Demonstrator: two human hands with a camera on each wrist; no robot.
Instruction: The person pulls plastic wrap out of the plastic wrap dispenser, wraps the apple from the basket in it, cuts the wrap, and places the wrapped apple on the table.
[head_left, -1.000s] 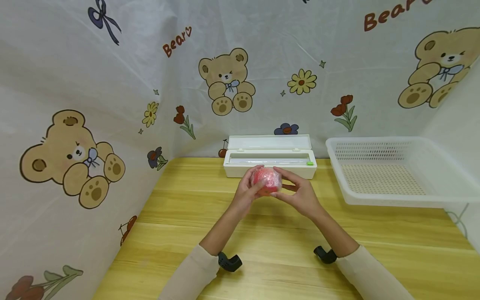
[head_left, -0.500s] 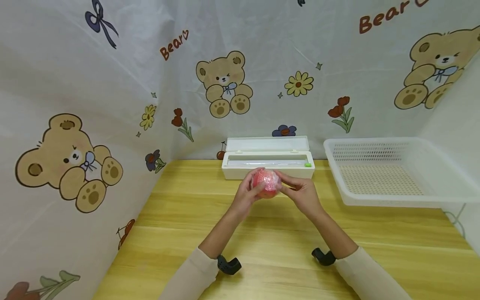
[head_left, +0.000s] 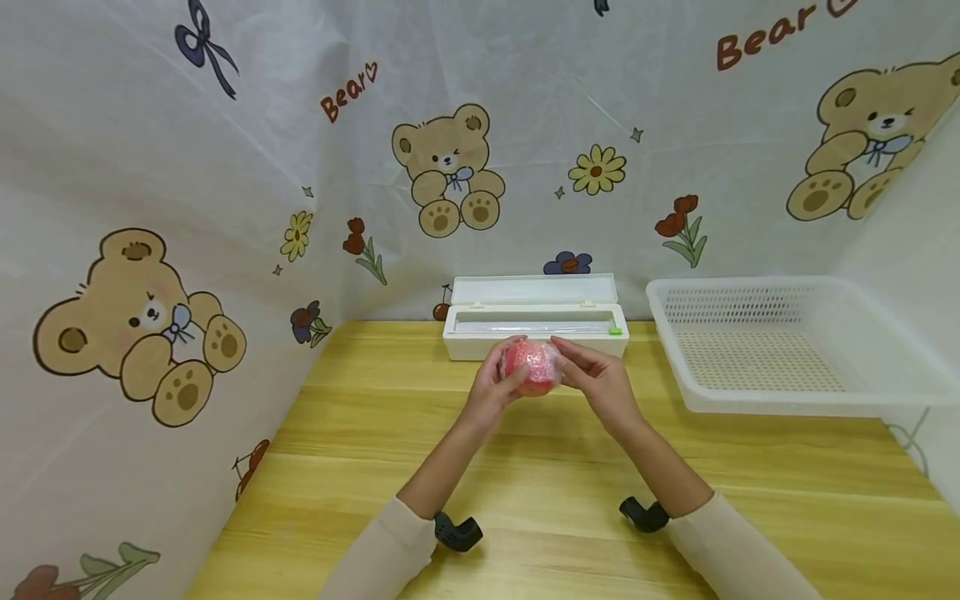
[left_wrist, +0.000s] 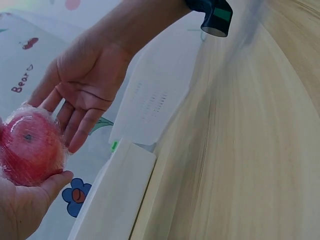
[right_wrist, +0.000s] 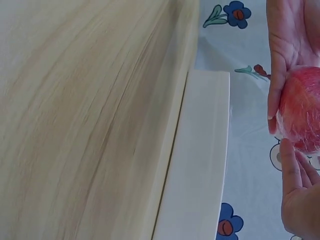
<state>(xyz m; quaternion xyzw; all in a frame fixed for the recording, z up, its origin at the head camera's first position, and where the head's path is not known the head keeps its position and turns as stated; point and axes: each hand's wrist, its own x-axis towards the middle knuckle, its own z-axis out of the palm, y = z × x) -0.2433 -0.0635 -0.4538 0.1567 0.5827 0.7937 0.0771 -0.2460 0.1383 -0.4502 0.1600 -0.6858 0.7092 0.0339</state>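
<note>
A red apple wrapped in clear cling film is held up between both hands over the table. My left hand grips its left side, with the thumb across the near face. On the other side, my right hand has thumb and fingertips at the film on the apple's right edge. Wrinkled film over the red skin and a small dark spot at the fruit's end show in the left wrist view. From the right wrist, the apple is cut off by the frame edge.
Behind the hands stands a white cling film box, lid up, with a roll inside and a green slider on its edge. A white perforated basket is at the right. Bear-printed cloth hangs behind the wooden table.
My right thumb and fingers have shifted along the apple's right side, closer against the film. The left hand keeps its grip. The head view has tilted slightly.
</note>
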